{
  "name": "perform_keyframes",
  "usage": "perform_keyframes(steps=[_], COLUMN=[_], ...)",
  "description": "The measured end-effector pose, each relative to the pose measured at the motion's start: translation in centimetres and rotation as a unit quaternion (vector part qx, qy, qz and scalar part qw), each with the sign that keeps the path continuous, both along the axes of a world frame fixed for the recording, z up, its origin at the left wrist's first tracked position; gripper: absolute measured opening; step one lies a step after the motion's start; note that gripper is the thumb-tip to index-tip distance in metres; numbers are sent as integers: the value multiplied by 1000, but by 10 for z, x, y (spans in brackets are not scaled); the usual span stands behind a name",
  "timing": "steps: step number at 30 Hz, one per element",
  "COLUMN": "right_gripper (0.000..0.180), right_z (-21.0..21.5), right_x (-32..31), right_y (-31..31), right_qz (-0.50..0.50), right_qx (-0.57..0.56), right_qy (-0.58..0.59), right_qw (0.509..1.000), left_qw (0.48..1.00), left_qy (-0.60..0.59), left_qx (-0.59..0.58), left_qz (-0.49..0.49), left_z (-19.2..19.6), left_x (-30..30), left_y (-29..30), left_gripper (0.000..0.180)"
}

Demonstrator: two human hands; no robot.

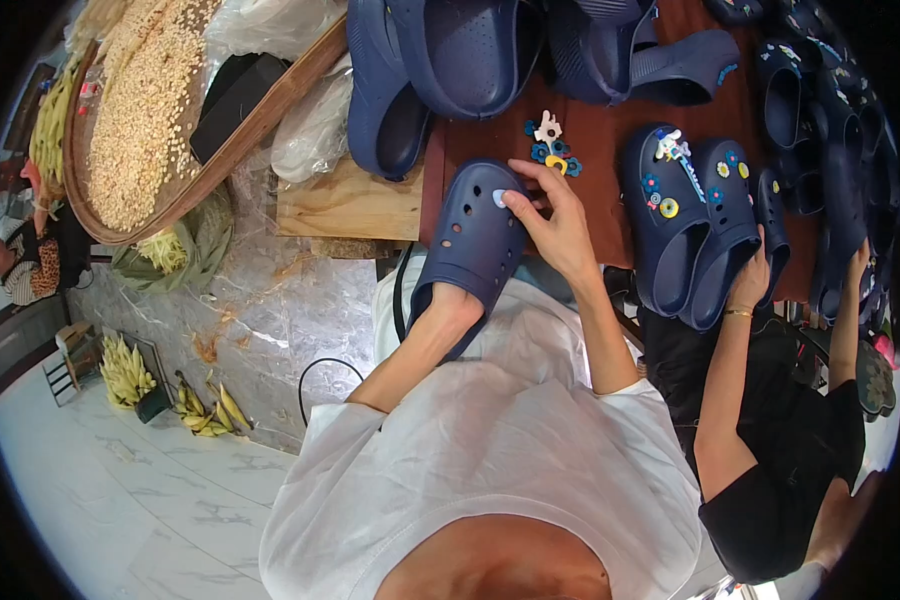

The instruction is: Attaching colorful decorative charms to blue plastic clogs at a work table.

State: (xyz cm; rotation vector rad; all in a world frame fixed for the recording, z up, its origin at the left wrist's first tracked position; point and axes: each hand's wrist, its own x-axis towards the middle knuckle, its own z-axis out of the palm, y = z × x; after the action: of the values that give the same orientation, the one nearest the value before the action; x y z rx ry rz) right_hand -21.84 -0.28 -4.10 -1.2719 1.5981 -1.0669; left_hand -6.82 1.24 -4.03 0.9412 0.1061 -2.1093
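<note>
A navy blue perforated clog [452, 240] is held up in front of me, toe pointing away. My left hand [454, 304] is pushed into its heel opening and bears it from inside; its fingers are hidden. On the clog's right side sits a small pale blue shoe charm [500, 198]. The thumb of my right hand [558, 222] presses against this charm, while the fingers reach around the toe edge. Beyond the toe, several loose charms [552, 150], white, blue and yellow, lie on the brown tabletop [480, 140].
More navy clogs [470, 50] stand at the far edge. Decorated clogs [660, 220] lie to the right, where a co-worker's hand [750, 275] reaches into one. A wooden-rimmed tray [245, 130] of pale kernels is at the left, beside a wooden board [345, 205].
</note>
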Motion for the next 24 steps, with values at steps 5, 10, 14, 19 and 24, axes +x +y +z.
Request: perform_keyframes(steps=[5, 10, 14, 19, 24], right_gripper=[30, 20, 21, 22, 18], right_z=[-9, -10, -11, -21, -9], right_x=[-9, -20, -16, -14, -11], right_y=[3, 3, -4, -6, 5], right_qz=[-53, -96, -71, -81, -92], right_qx=[-52, -47, -49, -69, -71], right_qy=[36, 164, 250, 326, 215], right_qw=[997, 981, 964, 939, 970], left_qw=[1000, 999, 998, 998, 998], left_qy=[0, 9, 8, 7, 7], left_qx=[-8, 26, 20, 10, 0], left_qz=[0, 42, 51, 59, 68], left_z=[-5, -9, -12, -16, -19], left_x=[0, -1, -4, -9, -10], left_y=[0, 3, 3, 0, -4], left_gripper=[42, 41, 41, 40, 39])
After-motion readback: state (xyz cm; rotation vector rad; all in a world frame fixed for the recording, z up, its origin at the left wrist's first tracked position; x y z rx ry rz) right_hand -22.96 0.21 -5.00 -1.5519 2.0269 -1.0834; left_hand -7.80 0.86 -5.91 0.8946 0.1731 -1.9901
